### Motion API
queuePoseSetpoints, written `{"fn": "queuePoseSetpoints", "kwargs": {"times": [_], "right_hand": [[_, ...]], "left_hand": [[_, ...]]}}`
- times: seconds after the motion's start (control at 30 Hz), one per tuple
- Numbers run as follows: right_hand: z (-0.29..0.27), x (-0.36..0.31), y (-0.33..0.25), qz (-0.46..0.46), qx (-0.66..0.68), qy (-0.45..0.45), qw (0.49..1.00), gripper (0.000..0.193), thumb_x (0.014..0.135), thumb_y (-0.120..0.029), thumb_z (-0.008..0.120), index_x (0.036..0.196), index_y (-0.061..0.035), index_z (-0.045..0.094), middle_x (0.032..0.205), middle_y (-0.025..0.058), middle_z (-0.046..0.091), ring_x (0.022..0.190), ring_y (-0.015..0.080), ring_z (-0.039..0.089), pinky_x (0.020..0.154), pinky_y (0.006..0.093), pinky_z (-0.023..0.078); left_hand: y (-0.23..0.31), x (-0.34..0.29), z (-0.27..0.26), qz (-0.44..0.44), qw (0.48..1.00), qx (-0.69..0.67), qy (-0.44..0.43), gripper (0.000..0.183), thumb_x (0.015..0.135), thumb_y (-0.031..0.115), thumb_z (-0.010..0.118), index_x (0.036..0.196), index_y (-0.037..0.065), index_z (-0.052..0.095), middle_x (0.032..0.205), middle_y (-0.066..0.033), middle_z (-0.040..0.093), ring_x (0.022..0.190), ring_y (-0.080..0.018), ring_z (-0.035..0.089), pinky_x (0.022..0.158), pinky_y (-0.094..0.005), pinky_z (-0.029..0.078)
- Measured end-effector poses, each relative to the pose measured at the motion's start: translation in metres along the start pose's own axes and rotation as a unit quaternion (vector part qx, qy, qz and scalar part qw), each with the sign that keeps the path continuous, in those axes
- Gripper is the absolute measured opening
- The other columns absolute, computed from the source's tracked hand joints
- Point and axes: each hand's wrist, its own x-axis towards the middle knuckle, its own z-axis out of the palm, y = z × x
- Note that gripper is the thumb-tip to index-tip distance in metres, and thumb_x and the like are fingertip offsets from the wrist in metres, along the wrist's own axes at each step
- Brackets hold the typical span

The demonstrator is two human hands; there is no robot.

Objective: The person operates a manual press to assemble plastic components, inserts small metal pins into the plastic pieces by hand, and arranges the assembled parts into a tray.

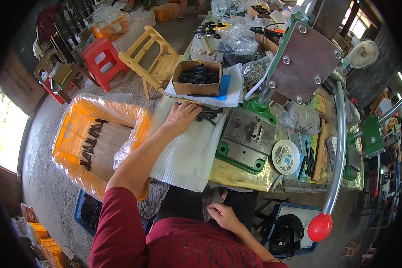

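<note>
My left hand (182,118) reaches over a white foam sheet (183,154) on the bench, its fingers bent down onto slim black parts. More of these black parts (207,117) stick out past the fingertips; their exact kind is too small to tell. My right hand (223,216) rests low before my body, above my lap, its fingers curled with nothing visible in them. Just beyond the left hand stands a cardboard box (197,90) full of similar black parts. Right of the sheet is a green hand press (243,140) with a steel plate.
An orange crate lined with plastic (71,134) holds a row of black parts at left. The press's lever with its red knob (320,226) hangs at right. A white bowl of small metal pieces (285,157) sits beside the press. A wooden chair (154,62) stands behind the crate.
</note>
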Motion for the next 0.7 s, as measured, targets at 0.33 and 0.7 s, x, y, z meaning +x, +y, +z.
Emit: {"fn": "queuePoseSetpoints", "kwargs": {"times": [0.33,0.7], "right_hand": [[0.001,0.0,-0.002,0.008,0.011,0.011,1.0,0.016,0.079,-0.015,0.052,0.088,-0.0015,0.055,0.076,0.0124,0.059,0.068,0.0218,0.059,0.06,0.0276,0.045],[0.004,0.001,0.002,0.003,0.012,0.016,1.0,0.016,0.079,-0.015,0.053,0.086,-0.0008,0.055,0.074,0.0123,0.059,0.065,0.0203,0.059,0.057,0.0277,0.044]], "left_hand": [[0.008,-0.003,-0.016,-0.053,0.996,-0.06,-0.037,0.045,0.073,0.018,0.057,0.114,0.009,0.043,0.119,-0.0066,0.042,0.113,-0.0217,0.035,0.088,-0.0396,0.031],[0.015,-0.009,-0.022,-0.04,0.997,-0.028,0.061,0.033,0.074,0.015,0.056,0.105,0.007,0.05,0.112,-0.0081,0.047,0.106,-0.0242,0.041,0.085,-0.0391,0.033]]}}
